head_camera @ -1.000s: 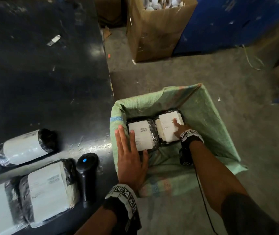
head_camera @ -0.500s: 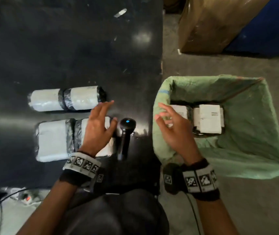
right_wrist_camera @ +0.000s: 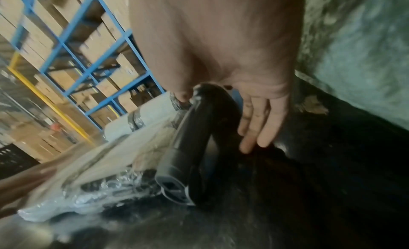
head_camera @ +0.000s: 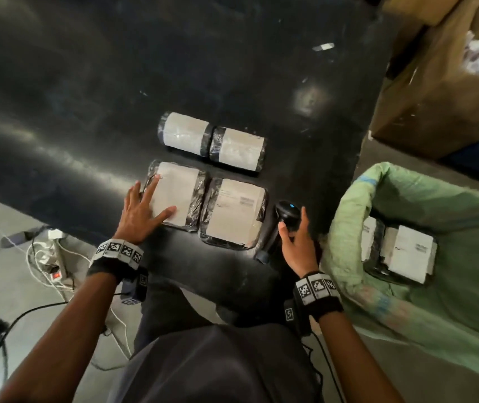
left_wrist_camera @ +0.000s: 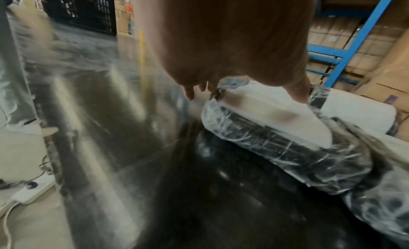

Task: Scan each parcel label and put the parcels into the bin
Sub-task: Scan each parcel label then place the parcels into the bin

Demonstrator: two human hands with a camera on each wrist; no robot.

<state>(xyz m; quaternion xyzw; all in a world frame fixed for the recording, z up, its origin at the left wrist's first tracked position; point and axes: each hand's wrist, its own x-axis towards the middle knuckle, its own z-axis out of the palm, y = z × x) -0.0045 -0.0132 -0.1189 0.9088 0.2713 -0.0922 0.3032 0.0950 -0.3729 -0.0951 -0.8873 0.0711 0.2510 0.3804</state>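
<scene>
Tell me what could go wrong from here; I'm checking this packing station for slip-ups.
1. The right hand reaches over the scanner with straight fingers, no grip yet; lying near the table edge, it might get knocked off.
2. The left hand rests flat on a parcel whose label looks blank from the head view, so a scan may fail.
3. Four parcels lie close together; the wrong label might be scanned.
</scene>
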